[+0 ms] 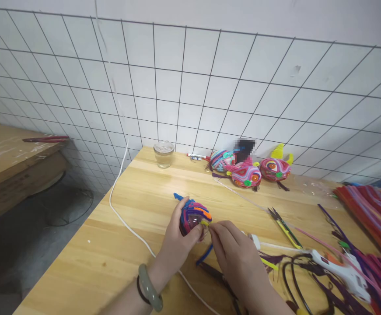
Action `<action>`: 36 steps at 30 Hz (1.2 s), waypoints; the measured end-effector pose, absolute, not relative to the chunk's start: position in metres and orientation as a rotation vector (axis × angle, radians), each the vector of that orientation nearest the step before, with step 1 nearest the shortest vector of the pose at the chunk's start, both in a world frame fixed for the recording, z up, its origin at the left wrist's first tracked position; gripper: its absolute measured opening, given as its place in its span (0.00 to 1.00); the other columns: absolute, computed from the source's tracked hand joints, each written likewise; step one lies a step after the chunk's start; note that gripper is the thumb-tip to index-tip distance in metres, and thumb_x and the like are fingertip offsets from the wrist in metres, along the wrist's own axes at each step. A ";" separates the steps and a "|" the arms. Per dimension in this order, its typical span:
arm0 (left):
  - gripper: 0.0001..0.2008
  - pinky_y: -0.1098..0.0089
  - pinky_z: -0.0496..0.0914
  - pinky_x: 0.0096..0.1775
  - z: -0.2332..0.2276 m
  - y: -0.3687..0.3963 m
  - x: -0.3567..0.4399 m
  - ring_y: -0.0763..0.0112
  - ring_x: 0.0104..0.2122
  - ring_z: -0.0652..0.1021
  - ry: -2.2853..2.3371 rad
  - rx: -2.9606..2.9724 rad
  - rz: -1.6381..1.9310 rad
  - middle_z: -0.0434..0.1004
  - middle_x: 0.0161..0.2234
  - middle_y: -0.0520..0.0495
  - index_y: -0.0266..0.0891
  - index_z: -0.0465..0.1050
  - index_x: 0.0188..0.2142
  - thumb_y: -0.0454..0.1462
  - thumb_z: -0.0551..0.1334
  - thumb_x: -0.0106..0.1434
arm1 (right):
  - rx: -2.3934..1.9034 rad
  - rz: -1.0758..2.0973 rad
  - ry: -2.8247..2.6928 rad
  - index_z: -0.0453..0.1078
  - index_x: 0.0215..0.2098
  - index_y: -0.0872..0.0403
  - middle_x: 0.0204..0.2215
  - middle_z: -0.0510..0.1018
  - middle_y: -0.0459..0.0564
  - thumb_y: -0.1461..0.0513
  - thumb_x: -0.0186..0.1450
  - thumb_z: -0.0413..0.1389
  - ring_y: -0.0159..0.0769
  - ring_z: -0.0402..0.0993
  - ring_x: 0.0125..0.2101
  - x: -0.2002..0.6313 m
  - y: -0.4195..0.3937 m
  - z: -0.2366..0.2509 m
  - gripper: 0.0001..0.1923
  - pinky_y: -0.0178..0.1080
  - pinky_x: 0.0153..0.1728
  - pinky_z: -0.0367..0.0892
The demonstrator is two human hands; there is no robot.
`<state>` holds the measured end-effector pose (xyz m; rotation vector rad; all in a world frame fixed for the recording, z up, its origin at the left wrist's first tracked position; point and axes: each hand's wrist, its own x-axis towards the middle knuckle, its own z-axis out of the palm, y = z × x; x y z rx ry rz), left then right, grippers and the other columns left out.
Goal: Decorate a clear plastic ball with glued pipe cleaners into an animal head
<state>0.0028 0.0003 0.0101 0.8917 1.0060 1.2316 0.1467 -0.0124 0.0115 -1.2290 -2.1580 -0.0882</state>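
Note:
My left hand [182, 232] is closed around a clear round ball partly covered with pipe cleaners [197, 211] in blue, purple, pink and orange. Its thumb presses on the ball's lower front, where some bare, shiny surface shows. A blue tip sticks out at the upper left. My right hand [238, 249] pinches at the ball's right side, where a small yellow piece of pipe cleaner [204, 222] meets its fingertips. Below the hands lie a blue pipe cleaner [204, 255] and a dark tool, partly hidden by my right hand.
Finished-looking fish-like balls [246, 175] and a glass cup [164, 154] stand by the tiled wall. Scissors [285, 227], a white glue gun [343, 273] and bundles of pipe cleaners [370, 214] lie at the right. A white cord [127, 223] crosses the table's left side.

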 end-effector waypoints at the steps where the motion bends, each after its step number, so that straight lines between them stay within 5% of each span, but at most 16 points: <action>1: 0.35 0.65 0.74 0.37 0.010 0.000 0.003 0.62 0.39 0.77 1.004 0.887 1.237 0.76 0.40 0.45 0.38 0.53 0.60 0.38 0.65 0.55 | -1.229 -0.084 -2.159 0.68 0.37 0.54 0.30 0.75 0.53 0.65 0.72 0.42 0.37 0.75 0.30 0.146 -0.012 0.011 0.13 0.36 0.26 0.66; 14: 0.33 0.66 0.75 0.38 0.007 -0.001 0.007 0.63 0.40 0.78 1.033 0.847 1.301 0.76 0.41 0.46 0.41 0.54 0.59 0.39 0.65 0.56 | -1.221 -0.172 -2.188 0.71 0.35 0.51 0.26 0.75 0.51 0.67 0.69 0.46 0.36 0.73 0.25 0.140 -0.014 0.019 0.12 0.36 0.25 0.67; 29: 0.34 0.63 0.72 0.49 0.003 -0.002 0.009 0.59 0.49 0.74 1.073 0.819 1.353 0.68 0.54 0.41 0.41 0.54 0.59 0.41 0.65 0.55 | -1.205 -0.134 -2.187 0.71 0.34 0.52 0.26 0.74 0.51 0.68 0.68 0.46 0.36 0.73 0.24 0.135 -0.012 0.017 0.13 0.35 0.26 0.68; 36: 0.34 0.65 0.74 0.45 -0.007 0.000 0.009 0.58 0.49 0.75 1.063 0.821 1.384 0.68 0.54 0.41 0.43 0.54 0.59 0.43 0.65 0.56 | -1.206 -0.103 -2.140 0.70 0.35 0.52 0.25 0.74 0.50 0.67 0.69 0.44 0.35 0.73 0.24 0.136 -0.010 0.012 0.13 0.34 0.25 0.69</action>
